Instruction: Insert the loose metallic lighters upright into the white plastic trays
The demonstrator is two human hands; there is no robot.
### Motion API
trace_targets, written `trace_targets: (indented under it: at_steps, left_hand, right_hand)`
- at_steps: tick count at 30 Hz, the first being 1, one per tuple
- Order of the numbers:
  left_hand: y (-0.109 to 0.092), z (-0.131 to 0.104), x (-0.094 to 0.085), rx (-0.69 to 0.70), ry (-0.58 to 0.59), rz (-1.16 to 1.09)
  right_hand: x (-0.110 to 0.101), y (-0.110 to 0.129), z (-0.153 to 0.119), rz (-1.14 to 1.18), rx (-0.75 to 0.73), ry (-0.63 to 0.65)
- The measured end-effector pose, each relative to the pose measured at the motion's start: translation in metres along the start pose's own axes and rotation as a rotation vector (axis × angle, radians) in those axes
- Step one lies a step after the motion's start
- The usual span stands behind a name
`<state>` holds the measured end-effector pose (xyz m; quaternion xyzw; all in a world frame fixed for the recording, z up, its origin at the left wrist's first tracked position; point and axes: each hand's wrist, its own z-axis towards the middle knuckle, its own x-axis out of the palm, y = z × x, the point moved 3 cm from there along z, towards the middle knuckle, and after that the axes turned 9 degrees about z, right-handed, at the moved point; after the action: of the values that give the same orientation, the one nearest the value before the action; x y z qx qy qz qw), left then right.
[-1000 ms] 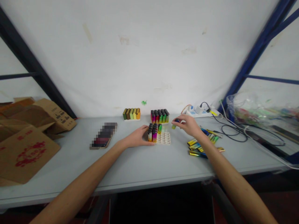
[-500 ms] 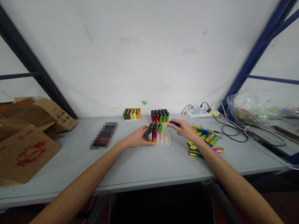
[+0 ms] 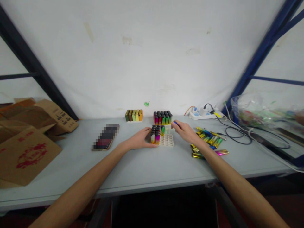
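Observation:
In the head view, a white lighter tray [image 3: 169, 141] with round holes lies in front of me, its left part filled with upright lighters [image 3: 157, 139] with black tops. My left hand [image 3: 140, 139] grips the tray's left end, thumb at the front corner and fingers behind. A single green-gold lighter [image 3: 162, 130] stands in the back row. My right hand [image 3: 185, 131] is closed around a blue lighter [image 3: 176, 123], mostly hidden by the fingers, just right of the tray's back corner.
Loose shiny lighters [image 3: 209, 139] are piled under my right forearm. Two filled lighter trays, one yellow-green [image 3: 134, 116] and one black-topped [image 3: 162, 118], stand by the wall. A power strip [image 3: 205, 114] with cables is at right, a phone [image 3: 105, 137] and cardboard [image 3: 30, 152] at left.
My right hand has shifted slightly right and turned, still closed on the blue lighter, which shows less now. My left hand and the tray stay in place.

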<state>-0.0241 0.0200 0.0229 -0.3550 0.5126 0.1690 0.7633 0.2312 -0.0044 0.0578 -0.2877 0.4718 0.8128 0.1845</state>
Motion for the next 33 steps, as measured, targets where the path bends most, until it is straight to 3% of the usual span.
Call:
trace_targets:
  at_steps: [12,18,24,33]
  left_hand:
    - [0.000,0.000,0.000,-0.013,0.008,-0.004]
    - [0.001,0.000,0.001,-0.002,-0.008,-0.011]
    - [0.002,0.000,0.001,-0.003,-0.008,0.000]
    - [0.002,-0.001,0.001,-0.003,0.003,0.012]
  right_hand:
    - [0.000,0.007,-0.002,-0.140,0.069,-0.163]
    - [0.001,0.009,-0.002,-0.146,0.050,-0.129]
    - [0.000,0.007,-0.002,-0.154,0.018,-0.172]
    - [0.010,0.009,-0.001,-0.105,-0.171,-0.030]
